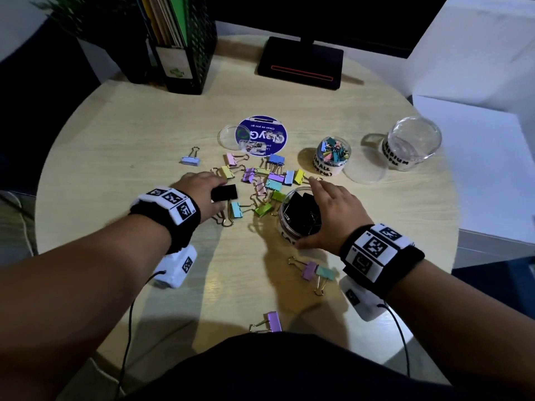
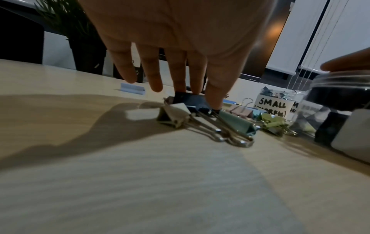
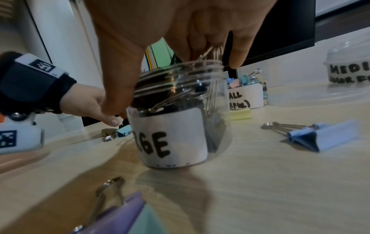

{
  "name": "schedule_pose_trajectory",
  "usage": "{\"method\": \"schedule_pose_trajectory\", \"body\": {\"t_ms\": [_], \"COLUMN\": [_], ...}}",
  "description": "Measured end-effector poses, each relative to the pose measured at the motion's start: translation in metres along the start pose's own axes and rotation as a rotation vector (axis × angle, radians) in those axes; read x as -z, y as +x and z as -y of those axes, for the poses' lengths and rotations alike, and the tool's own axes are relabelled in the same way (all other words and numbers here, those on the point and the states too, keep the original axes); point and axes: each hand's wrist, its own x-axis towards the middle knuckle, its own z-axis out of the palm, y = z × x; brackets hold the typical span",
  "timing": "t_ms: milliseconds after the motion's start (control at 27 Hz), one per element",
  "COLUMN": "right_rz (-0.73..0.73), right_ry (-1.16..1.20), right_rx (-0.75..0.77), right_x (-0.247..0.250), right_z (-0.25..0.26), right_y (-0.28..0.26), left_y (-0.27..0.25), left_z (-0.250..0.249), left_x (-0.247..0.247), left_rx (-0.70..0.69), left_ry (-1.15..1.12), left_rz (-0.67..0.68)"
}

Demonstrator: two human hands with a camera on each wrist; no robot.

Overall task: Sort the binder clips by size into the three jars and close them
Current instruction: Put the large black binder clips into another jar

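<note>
Office setup, pretty clearly; a monitor stand [image 1: 301, 63] is parked on a round wooden table [image 1: 115, 140]; folders [image 1: 168, 18] are stuffed in a mesh file holder [image 1: 199, 56] beside a plant [image 1: 86, 13].

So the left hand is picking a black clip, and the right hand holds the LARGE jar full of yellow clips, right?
Almost. The left hand pinches a black clip and the right hand holds the LARGE jar, but its clips are black, not yellow: see the head view.

The large jar [image 3: 218, 98] is clear glossy plastic with a matt paper label [image 3: 186, 126], the table [image 1: 144, 134] smooth wood-grain.
</note>
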Motion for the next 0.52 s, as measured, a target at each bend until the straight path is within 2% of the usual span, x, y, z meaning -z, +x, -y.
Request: {"method": "schedule_pose_trajectory", "body": {"t_ms": [260,519], "right_rz": [0.003,-0.034], "right_ry": [-0.011,-0.011], "right_rx": [-0.024,-0.047], "right_x": [0.0,-0.004], "right_z": [0.002,0.002], "right_y": [-0.002,-0.005], "left_y": [0.002,0.0], "left_z": [-0.016,-0.023], "left_x": [-0.005,-0.006], "left_rx": [-0.03,-0.105], "left_ry": [0.069,0.048], "left_rz": [0.084,0.059]}}
